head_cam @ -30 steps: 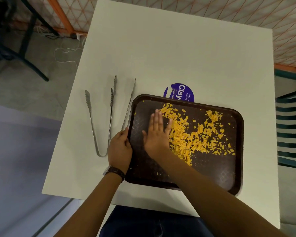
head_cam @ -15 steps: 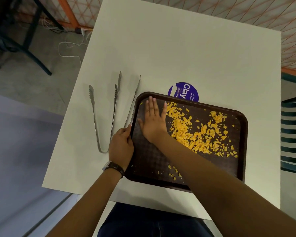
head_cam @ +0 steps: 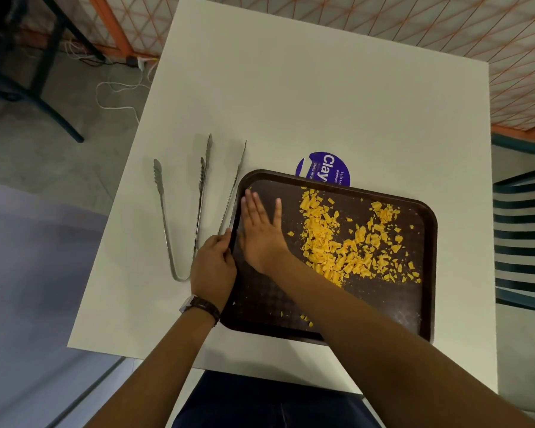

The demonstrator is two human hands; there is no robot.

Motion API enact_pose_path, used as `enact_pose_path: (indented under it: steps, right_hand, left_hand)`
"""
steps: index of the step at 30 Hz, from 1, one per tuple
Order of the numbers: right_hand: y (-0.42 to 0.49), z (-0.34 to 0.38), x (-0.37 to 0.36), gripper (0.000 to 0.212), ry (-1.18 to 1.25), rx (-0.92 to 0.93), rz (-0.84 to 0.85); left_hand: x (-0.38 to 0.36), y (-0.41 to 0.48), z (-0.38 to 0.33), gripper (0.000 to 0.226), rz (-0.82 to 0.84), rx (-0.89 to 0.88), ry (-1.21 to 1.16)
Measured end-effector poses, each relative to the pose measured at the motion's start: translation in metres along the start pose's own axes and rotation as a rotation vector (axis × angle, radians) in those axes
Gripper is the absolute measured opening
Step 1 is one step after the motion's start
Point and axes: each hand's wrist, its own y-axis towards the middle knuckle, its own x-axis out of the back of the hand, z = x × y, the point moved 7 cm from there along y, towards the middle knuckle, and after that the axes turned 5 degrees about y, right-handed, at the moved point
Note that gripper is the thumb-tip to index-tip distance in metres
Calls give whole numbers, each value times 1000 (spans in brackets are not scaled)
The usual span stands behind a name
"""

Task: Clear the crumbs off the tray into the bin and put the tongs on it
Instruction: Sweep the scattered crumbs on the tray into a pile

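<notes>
A dark brown tray (head_cam: 426, 298) lies on the white table (head_cam: 291, 112). Yellow crumbs (head_cam: 337, 242) are heaped over its middle and right, with a few more near its front edge. My right hand (head_cam: 261, 231) lies flat on the tray's left part, fingers straight and pointing away, just left of the crumbs. My left hand (head_cam: 212, 267) grips the tray's left rim. Two metal tongs lie on the table left of the tray: one pair (head_cam: 164, 211) further left, the other (head_cam: 226, 196) right beside the rim. No bin is in view.
A round purple sticker (head_cam: 325, 166) shows at the tray's far edge. The table's left and near edges drop to the floor. A striped chair (head_cam: 522, 236) stands to the right. Cables and dark table legs are on the floor at far left.
My right hand has slid left across the tray, away from the crumb heap to the left rim. The left hand has kept its grip on the rim.
</notes>
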Motion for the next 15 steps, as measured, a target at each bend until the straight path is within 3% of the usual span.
enact_pose_path:
  steps: [11, 15]
  right_hand:
    - [-35, -84, 0, 87, -102, -392, -2]
    - [-50, -84, 10, 75, 32, -274, -23]
  left_hand:
    - [0, -2, -2, 42, -2, -34, 17]
    - [-2, -4, 0, 41, -22, -17, -12]
